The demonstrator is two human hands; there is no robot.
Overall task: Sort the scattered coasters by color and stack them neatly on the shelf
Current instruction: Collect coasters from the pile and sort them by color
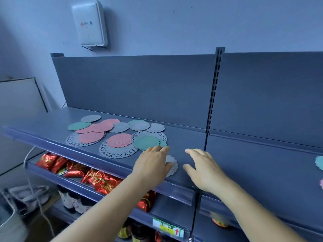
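Left hand (151, 165) seemingly rests flat on a grey coaster (172, 165).

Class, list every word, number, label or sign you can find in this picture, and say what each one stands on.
Nothing can be read for certain.
White wall box: small red and dark marks, too blurred.
Red snack packets: gold lettering, illegible.
Shelf-edge price tag: blurred yellow and green print with a red upward arrow; no figures readable.
Coasters: no text.
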